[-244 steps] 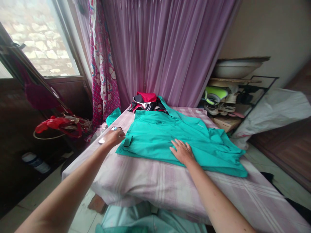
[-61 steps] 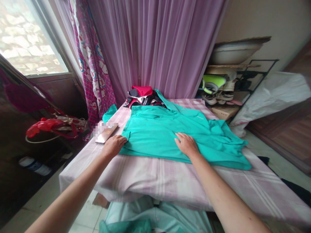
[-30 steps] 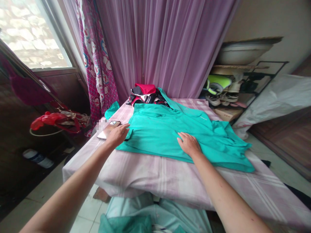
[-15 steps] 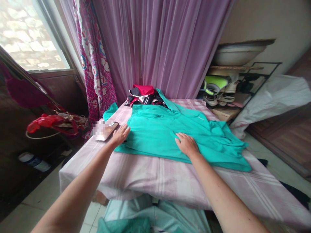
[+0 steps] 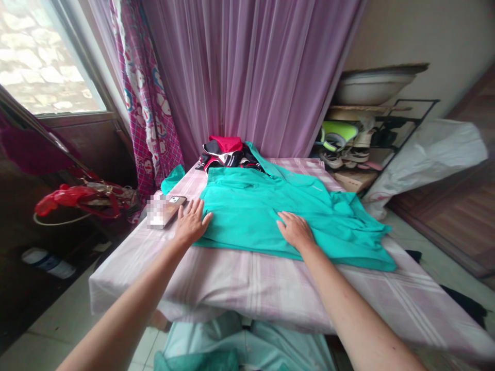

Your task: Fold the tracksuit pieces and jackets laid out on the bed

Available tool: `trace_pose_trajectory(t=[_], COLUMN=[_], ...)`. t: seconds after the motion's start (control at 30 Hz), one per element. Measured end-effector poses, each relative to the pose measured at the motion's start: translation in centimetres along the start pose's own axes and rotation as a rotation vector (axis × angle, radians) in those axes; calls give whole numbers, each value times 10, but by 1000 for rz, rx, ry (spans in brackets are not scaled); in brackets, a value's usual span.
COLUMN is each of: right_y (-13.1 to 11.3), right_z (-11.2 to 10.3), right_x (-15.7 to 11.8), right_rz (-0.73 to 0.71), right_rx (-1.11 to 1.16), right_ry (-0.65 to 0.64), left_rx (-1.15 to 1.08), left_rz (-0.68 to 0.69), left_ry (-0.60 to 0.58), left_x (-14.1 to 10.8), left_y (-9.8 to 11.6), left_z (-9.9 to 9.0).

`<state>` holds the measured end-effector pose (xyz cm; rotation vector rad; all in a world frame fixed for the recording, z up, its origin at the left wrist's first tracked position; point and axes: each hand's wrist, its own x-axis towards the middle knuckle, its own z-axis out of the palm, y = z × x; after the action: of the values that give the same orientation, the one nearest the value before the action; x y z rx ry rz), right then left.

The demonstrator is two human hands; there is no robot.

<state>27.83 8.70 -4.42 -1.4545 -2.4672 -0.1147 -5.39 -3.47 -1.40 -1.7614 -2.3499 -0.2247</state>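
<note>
A teal garment point(image 5: 247, 221), partly folded with one sleeve reaching back, lies spread over the table. My left hand point(image 5: 191, 221) rests flat at its left edge, fingers apart, just right of a phone point(image 5: 168, 212). My right hand point(image 5: 296, 229) lies palm down on the middle of the cloth, its fingers stretched out. Neither hand holds anything. Small wrinkles run across the cloth near my right fingertips.
The table has a pink plaid cloth point(image 5: 240, 278). At its back is a heap of red and black clothing point(image 5: 226, 149) before purple curtains point(image 5: 247, 77). A shoe rack point(image 5: 359, 149) and a white plastic bag point(image 5: 433, 159) stand to the right.
My left hand has turned, and its fingers have spread, now pointing more away from me. My right hand stays almost where it was on the garment. The view has shifted slightly.
</note>
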Motion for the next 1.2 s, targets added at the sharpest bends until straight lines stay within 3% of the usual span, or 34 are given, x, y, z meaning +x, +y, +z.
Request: trace_pose_trajectory(t=[0.2,0.3,0.4,0.5,0.6,0.7,0.97,1.07,1.2], right_y=[-3,-11,-27,-42,-41,-13,109,124,120], right_z=[-4,-10,-15,-15,-11,-9,-6,-8,-12], right_x=[-1,-1,-3,-7,-12,-17,-44,-50,-52], right_rz=[17,40,-40,-153,-175,-177,-14,25,78], right_rx=[-17,-10,31,63,61,31,-9,-36,-38], right_ry=[-41,40,131,-15,-156,-136,-43,-13,65], left_rx=[-32,-40,-34,-20,-8,4,-18,-32,-51], left_rz=[108,102,92,87,90,86,92,88,83], left_ry=[-174,-173,-178,-182,-179,-180,-169,-153,-133], left_x=[-10,-9,-8,-7,-7,-6,-6,-7,-8], left_y=[20,19,18,18,17,17,18,19,19], left_z=[9,11,10,11,13,14,10,10,11])
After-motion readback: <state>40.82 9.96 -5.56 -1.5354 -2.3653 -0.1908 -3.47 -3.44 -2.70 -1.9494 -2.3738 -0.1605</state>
